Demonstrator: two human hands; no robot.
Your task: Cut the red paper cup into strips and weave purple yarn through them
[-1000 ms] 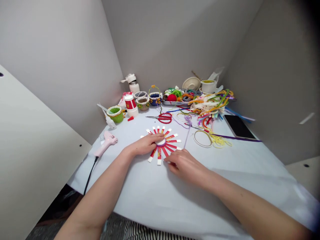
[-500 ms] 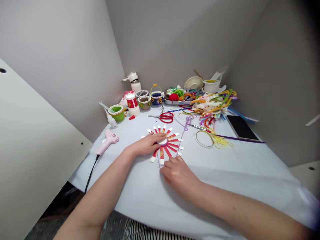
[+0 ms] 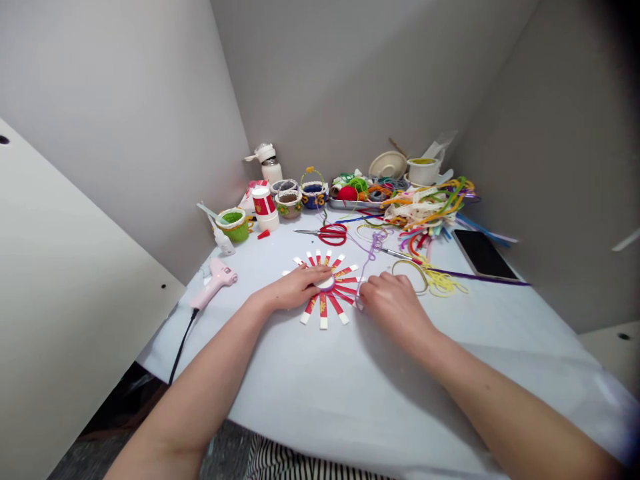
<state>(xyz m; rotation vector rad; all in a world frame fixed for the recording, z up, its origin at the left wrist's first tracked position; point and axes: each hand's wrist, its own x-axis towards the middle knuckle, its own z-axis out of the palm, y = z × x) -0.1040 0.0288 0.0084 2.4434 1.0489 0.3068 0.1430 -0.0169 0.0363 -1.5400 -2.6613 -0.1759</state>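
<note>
Fingers of the left hand [image 3: 295, 288] are still pressing flat on the hub of the cut paper cup [image 3: 327, 287] lying mid-table, while the right hand [image 3: 395, 303], having swung from the near strips to the cup's right side, is pinching the purple yarn [image 3: 369, 257] there

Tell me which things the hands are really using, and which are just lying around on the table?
In use:
- left hand, pressing the flattened red-and-white paper cup with fanned strips
- right hand, its grip on the thin purple yarn

Lying about:
- red-handled scissors
- pink glue gun
- black phone
- small green yarn-wrapped basket
- pile of coloured strings
</note>
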